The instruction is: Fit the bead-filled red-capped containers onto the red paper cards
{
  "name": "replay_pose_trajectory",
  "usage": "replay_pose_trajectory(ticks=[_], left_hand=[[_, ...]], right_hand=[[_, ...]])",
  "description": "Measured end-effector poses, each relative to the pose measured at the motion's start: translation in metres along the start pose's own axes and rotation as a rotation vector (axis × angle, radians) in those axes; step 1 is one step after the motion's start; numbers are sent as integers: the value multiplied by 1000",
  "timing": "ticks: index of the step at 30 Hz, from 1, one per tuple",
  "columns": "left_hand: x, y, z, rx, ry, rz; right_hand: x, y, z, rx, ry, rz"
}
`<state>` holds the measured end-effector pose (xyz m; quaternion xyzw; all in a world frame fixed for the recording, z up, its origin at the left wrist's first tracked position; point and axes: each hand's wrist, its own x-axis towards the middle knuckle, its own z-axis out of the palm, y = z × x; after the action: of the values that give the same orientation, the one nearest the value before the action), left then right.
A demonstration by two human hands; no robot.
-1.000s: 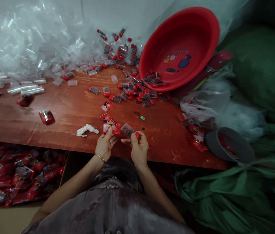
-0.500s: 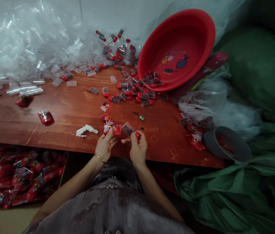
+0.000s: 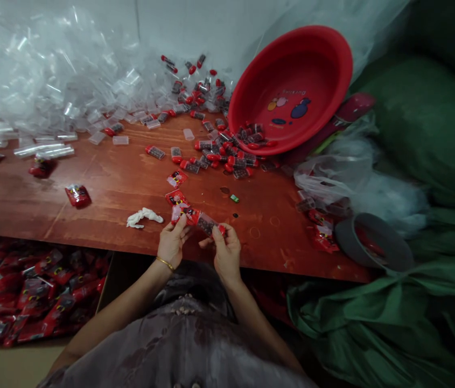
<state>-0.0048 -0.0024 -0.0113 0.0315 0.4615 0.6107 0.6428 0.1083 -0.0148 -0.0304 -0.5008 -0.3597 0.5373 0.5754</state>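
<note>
Between thumb and fingers, my left hand (image 3: 173,242) pinches a red printed packet (image 3: 189,215) near the table's front edge. My right hand (image 3: 227,248) is closed on a small clear container (image 3: 207,223) with dark contents and a red cap. The container's clear end meets the right side of the packet; whether it is inside the opening I cannot tell. More flat red packets (image 3: 176,179) lie just beyond my left hand. A crumpled white scrap (image 3: 144,217) rests left of it.
Red-capped containers (image 3: 215,148) are heaped before a tilted red basin (image 3: 292,70). Clear plastic sleeves (image 3: 49,81) pile up at back left. Filled red packets (image 3: 33,291) fill a box below left. A grey ring-shaped container (image 3: 372,242) and plastic bags (image 3: 344,161) stand at right.
My right hand has moved slightly left, bringing the container's clear end up against the packet. The left hand keeps its hold on the packet. The view has shifted a little.
</note>
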Motion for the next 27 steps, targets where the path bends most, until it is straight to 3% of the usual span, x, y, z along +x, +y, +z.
replay_pose_trajectory(ticks=[10, 16, 24, 27], left_hand=[[-1, 1, 2, 31, 64, -29], [0, 0, 3, 0, 87, -6], [6, -9, -1, 94, 80, 229], [8, -13, -4, 153, 68, 337]], right_hand=[[0, -10, -8, -255, -11, -161], [0, -9, -8, -235, -35, -124], [0, -11, -14, -367, -16, -245], [1, -14, -15, -346, -20, -205]])
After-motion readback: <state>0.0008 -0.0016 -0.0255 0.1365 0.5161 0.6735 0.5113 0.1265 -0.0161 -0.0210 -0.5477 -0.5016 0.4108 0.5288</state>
